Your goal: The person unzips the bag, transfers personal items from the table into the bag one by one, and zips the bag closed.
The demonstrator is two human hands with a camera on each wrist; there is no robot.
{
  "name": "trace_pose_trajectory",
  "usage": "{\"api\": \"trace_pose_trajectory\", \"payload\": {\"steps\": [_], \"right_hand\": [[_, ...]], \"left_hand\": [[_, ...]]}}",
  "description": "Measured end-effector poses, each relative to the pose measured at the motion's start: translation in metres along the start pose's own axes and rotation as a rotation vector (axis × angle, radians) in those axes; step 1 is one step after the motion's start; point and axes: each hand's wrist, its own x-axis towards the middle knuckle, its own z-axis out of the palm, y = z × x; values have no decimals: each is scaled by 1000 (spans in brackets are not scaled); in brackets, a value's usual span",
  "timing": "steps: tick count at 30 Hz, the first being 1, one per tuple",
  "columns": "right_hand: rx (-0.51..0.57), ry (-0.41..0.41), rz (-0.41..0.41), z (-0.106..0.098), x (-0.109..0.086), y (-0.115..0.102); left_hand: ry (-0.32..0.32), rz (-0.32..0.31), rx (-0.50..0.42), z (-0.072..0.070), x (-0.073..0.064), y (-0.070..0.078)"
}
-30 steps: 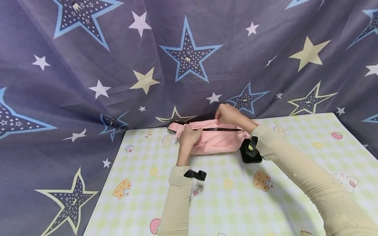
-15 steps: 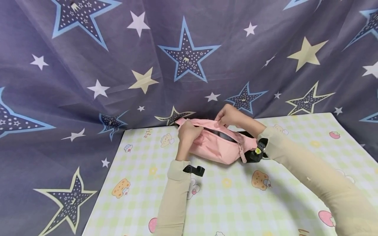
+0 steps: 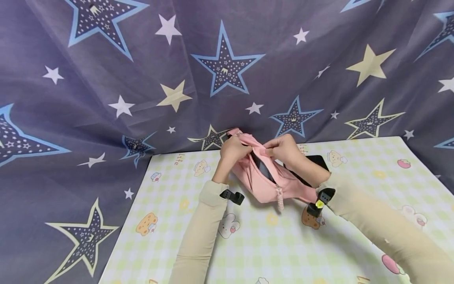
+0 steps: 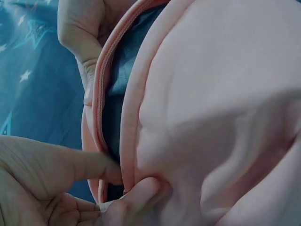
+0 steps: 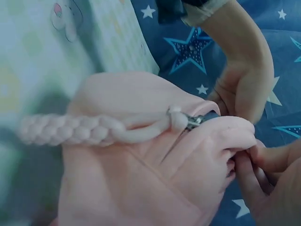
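A pink belt bag [image 3: 260, 185] is held at a slant near the table's far edge, its zipper undone and the dark grey lining [image 4: 123, 70] showing in the slit. My left hand [image 3: 235, 150] pinches the front edge of the opening between thumb and fingers, the thumb dipping inside. Across the slit, my right hand [image 3: 285, 150] pinches the back edge, with the fabric bunched between thumb and fingers. A braided pink zipper pull [image 5: 70, 129] dangles from the slider at the bag's near right end. What lies deeper in the bag is hidden.
The table [image 3: 269, 248] wears a green checked cloth with cartoon prints. Right behind its far edge hangs a dark curtain [image 3: 142, 79] with stars. A wide black strap [image 3: 317, 161] lies behind the right forearm.
The bag has turned, its right end swinging toward the person and its left end up and back. The opening has widened from a thin slit. Both hands keep gripping its edges.
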Motion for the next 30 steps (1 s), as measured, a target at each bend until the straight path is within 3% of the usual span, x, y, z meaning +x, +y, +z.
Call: {"api": "trace_pose_trajectory", "payload": {"steps": [3,6,12,15,20,26,30], "right_hand": [[56,44,26,3,-7,5],[90,93,30,4,-12,8],[172,243,-87,10,-28,11],[257,287,-108,14,-33,16],[352,237,-12,23,-31,27],[266,153,180,22,-26,40],[252,90,224,17,-22,49]], "left_hand": [[-44,1,35,2,0,3],[-26,-1,9,3,-1,2],[145,78,-102,-20,-11,1],[207,82,-116,-31,-15,4],[204,52,-68,-30,-9,-4],[100,13,-51,-9,0,-21],[70,24,-98,1,3,-26]]}}
